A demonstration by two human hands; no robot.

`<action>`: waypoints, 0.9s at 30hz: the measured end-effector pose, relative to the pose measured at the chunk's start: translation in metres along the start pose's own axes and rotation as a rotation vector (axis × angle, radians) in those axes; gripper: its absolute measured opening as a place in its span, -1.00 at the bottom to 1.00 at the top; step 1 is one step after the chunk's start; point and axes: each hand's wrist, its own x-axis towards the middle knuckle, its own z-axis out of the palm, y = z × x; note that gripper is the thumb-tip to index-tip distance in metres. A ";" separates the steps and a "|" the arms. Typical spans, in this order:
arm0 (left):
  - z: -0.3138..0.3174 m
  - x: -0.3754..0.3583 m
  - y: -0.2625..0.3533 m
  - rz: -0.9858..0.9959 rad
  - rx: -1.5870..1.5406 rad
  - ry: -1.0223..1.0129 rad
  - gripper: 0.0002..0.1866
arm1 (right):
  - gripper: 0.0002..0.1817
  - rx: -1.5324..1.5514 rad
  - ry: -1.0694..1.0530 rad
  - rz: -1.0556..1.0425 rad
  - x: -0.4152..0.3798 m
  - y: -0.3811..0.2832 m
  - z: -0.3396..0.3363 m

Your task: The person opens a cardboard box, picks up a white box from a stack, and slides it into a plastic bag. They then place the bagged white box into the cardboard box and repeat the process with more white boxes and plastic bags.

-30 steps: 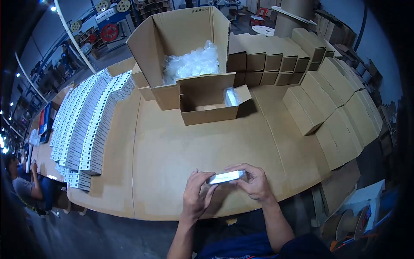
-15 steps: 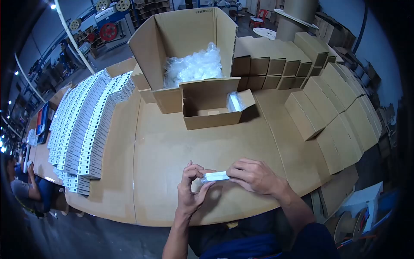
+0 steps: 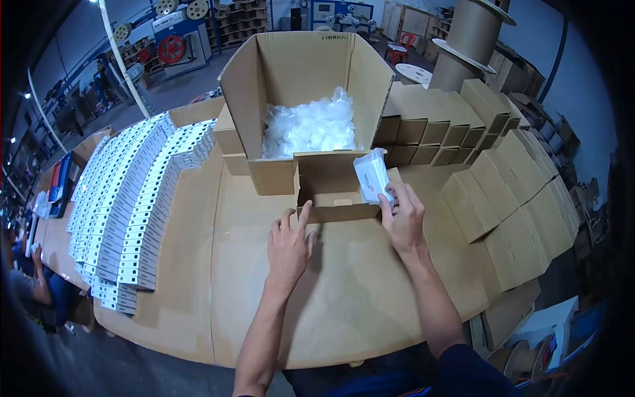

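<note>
Over at the far left sits a co-worker in a grey top [image 3: 25, 286]. Nearer me, slim white boxes printed with dark squares [image 3: 119, 205] are stacked in long, crisp-edged rows on the smooth, brown, cardboard-like tabletop [image 3: 357, 298]. Further right, the person's left hand [image 3: 289, 245] grips nothing: its fingers are loosely spread at the near left corner of a low, open, brown cardboard carton [image 3: 344, 213]; whether a fingertip touches it, I can't tell. Behind stands a tall, open-flapped brown carton [image 3: 294, 69] heaped with crumpled, glossy clear plastic [image 3: 311, 126]. At the low carton's right end, a flat white rectangular packet in shiny clear wrap [image 3: 372, 175] is held tilted, its lower corner pinched between the thumb and fingers of the right hand [image 3: 403, 218]. Rightmost, closed, matt brown cardboard boxes [image 3: 519, 198] are stacked in blocky tiers.
</note>
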 end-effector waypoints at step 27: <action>-0.011 -0.004 -0.018 -0.010 -0.067 -0.023 -0.14 | -0.66 -0.673 -0.104 0.095 -0.030 0.013 0.063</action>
